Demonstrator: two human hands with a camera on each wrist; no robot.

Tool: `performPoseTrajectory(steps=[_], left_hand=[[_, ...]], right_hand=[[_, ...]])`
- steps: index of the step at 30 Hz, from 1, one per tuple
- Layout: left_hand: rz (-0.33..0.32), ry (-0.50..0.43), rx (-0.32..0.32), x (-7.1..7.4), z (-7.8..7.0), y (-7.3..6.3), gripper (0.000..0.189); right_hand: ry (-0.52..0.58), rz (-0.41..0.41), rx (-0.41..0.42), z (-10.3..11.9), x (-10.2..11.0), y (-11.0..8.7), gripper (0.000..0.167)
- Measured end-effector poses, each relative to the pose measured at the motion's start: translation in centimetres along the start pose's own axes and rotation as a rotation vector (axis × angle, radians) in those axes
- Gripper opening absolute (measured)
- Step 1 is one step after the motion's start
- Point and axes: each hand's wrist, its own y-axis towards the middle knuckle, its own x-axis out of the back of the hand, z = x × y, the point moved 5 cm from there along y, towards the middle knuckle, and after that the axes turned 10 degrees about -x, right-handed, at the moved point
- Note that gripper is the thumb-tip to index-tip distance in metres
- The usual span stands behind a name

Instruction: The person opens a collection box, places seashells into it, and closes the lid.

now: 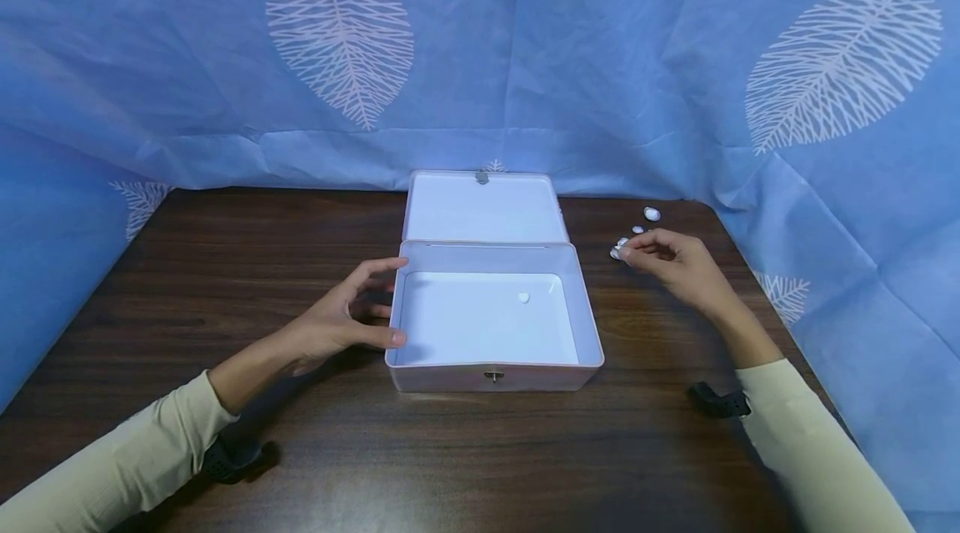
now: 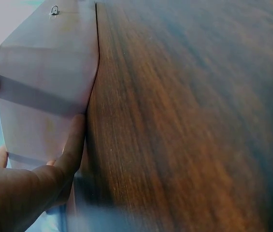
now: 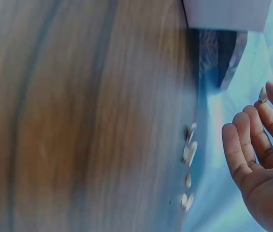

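A white metal box (image 1: 495,377) stands on the table with its lid (image 1: 483,208) tipped back. One small white shell-like piece (image 1: 524,298) lies on its floor. My left hand (image 1: 330,324) rests against the box's left side, fingers spread, the thumb near the front corner. In the left wrist view its fingers (image 2: 71,145) touch the outer wall. To the right of the box, my right hand (image 1: 678,270) pinches a small white shell-like piece (image 3: 263,94) between thumb and index finger, held above the table. Near those fingertips lie several more white pieces (image 1: 652,214).
The dark wooden table (image 1: 480,458) ends at the back against a blue cloth (image 1: 525,57) with white leaf prints, which also hangs at both sides. A small clasp (image 1: 493,375) sits on the box front. Black straps (image 1: 720,401) circle both wrists.
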Motion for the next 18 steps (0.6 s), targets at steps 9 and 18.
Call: performPoseTrajectory(steps=[9, 18], left_hand=[[-0.001, -0.002, 0.001, -0.1, 0.0, -0.1, 0.107], [0.001, -0.009, 0.005, -0.1, 0.1, -0.1, 0.107]], right_hand=[[0.014, 0.035, 0.030, 2.2, -1.9, -0.9, 0.026], [0.071, 0.017, 0.046, 4.4, -3.0, -1.5, 0.025]])
